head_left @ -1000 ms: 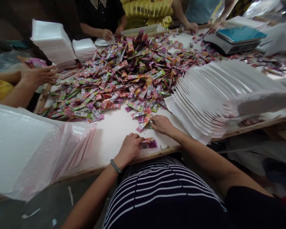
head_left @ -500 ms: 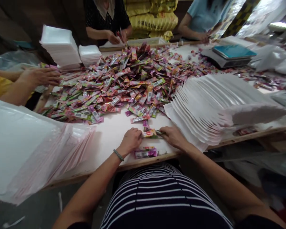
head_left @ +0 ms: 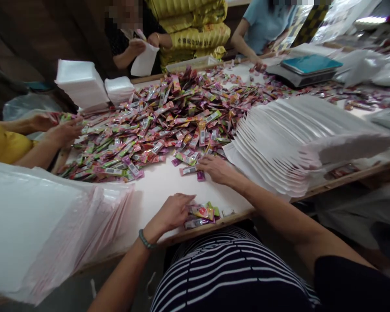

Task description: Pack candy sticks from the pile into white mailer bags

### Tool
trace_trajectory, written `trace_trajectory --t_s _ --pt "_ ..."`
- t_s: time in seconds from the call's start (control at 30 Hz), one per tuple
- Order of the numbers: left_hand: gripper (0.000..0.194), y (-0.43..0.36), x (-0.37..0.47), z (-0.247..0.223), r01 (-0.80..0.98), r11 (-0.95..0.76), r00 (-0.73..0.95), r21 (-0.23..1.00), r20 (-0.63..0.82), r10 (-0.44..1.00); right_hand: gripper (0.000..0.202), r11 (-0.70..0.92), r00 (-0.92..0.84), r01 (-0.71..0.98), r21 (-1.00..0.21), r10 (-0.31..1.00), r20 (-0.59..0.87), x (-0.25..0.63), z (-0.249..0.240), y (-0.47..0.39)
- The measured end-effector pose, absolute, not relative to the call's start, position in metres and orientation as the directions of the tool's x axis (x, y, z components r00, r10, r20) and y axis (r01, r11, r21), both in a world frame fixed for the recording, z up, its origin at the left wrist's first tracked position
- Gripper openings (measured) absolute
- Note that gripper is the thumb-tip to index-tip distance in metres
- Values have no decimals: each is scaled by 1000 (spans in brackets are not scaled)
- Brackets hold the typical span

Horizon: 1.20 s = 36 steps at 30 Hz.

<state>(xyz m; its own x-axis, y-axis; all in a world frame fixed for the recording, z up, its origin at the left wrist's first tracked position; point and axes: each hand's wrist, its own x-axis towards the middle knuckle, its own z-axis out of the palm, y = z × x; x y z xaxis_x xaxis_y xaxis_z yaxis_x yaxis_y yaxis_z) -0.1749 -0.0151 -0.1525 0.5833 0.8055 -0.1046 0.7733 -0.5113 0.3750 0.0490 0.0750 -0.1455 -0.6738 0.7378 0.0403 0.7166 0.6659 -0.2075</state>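
Observation:
A large heap of small colourful packets [head_left: 169, 117] covers the middle of the white table. My left hand [head_left: 173, 212], a green bracelet on its wrist, rests at a small group of packets [head_left: 203, 212] by the near edge; its fingers are close to them, and what they grip cannot be made out. Farther up, my right hand [head_left: 216, 169] reaches to the near side of the heap with its fingers over a few loose packets [head_left: 189, 170]. Whether it grips one is hidden.
White bags lie fanned at the right [head_left: 279, 143] and stacked at the left [head_left: 52, 216]. A blue-topped scale [head_left: 312, 65] stands at the back right. Three other people work around the table; a yellow-sleeved person's hands [head_left: 63, 130] are at the left.
My left hand has brought packets down onto the group at the near edge. My right hand has moved up and left to the heap. The person opposite has raised a white bag.

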Motion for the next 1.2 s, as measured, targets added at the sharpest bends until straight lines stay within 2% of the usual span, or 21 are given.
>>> trace_trajectory --t_s 0.07,0.13,0.2,0.3,0.4,0.5,0.63,0.73,0.83,0.9,1.0,1.07,1.2 --pt "54 14 -175 -145 809 -506 524 298 25 851 33 746 -755 643 -176 656 21 41 -156 83" --pt "51 47 -171 -140 843 -509 495 171 122 860 30 770 -779 616 -167 627 18 36 -170 79" --pt "47 78 -164 -139 838 -541 535 74 89 840 29 774 -781 610 -169 624 38 35 -181 69" --pt "32 111 -153 -143 829 -558 559 43 -31 829 29 774 -779 603 -193 623 64 41 -190 54" --pt "21 128 -143 -151 850 -523 526 62 -52 849 25 757 -768 619 -210 640 42 41 -192 45" --pt "24 134 -131 -157 888 -453 456 79 -27 889 19 747 -774 612 -261 633 -5 31 -192 40" --pt "29 123 -120 -161 927 -361 364 102 -22 931 17 703 -784 570 -425 621 -25 26 -180 35" --pt "22 101 -125 -161 910 -394 404 130 -63 912 23 618 -717 588 -522 697 18 32 -163 49" --pt "17 68 -137 -160 860 -485 504 163 -113 856 33 583 -595 675 -452 793 134 26 -150 84" --pt "18 47 -142 -160 829 -526 553 191 -132 823 39 652 -644 673 -348 749 158 12 -150 112" --pt "26 21 -144 -158 816 -518 563 256 -146 814 33 746 -754 623 -233 653 74 -14 -156 143" --pt "31 9 -146 -156 814 -491 556 311 -172 813 28 745 -759 641 -185 652 -6 -24 -161 149" --pt "44 -16 -161 -153 739 -476 598 478 -139 789 25 768 -789 612 -187 610 -73 -15 -172 125"
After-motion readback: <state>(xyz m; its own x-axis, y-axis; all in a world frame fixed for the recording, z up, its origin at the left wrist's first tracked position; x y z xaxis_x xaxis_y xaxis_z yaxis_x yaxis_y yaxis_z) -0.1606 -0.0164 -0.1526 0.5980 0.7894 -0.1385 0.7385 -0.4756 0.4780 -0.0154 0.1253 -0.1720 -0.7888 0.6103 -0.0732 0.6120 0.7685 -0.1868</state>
